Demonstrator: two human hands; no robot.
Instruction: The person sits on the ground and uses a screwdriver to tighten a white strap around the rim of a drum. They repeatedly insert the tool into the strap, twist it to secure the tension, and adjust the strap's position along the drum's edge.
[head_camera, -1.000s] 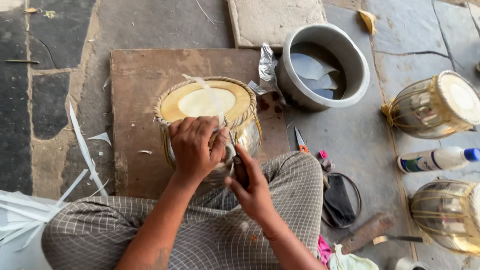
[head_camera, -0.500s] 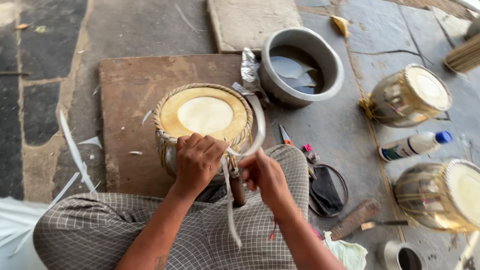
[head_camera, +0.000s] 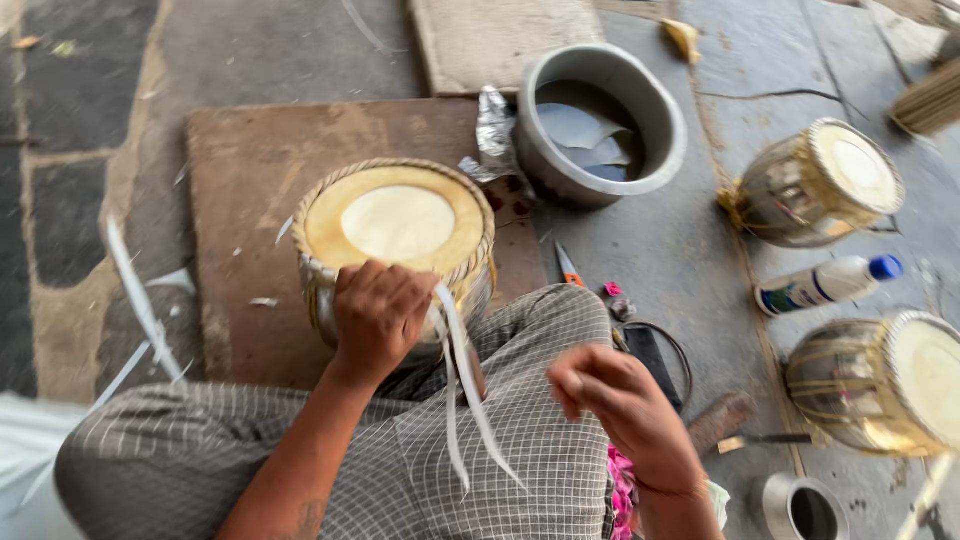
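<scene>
A small metal drum (head_camera: 398, 225) with a pale skin head and a braided rim stands on a wooden board (head_camera: 250, 170) in front of my knees. My left hand (head_camera: 378, 318) rests on the drum's near rim, closed over a white strap (head_camera: 470, 390). The strap's two thin strips hang loose over my checked cloth lap. My right hand (head_camera: 612, 400) is off to the right above my knee, blurred, with its fingers curled. Nothing shows in it, and it is apart from the strap and the drum.
A grey metal bowl (head_camera: 655, 160) with water and pale hide pieces stands behind the drum. Two more drums (head_camera: 815, 180) (head_camera: 885, 380) lie at the right, a white bottle with a blue cap (head_camera: 825, 283) between them. An orange-handled cutter (head_camera: 568, 265), a metal cup (head_camera: 805, 510) and white offcuts (head_camera: 140, 300) lie around.
My right hand has left the drum's side and swung right, away from the strap. The strap now hangs straight down from my left hand. The view has shifted left.
</scene>
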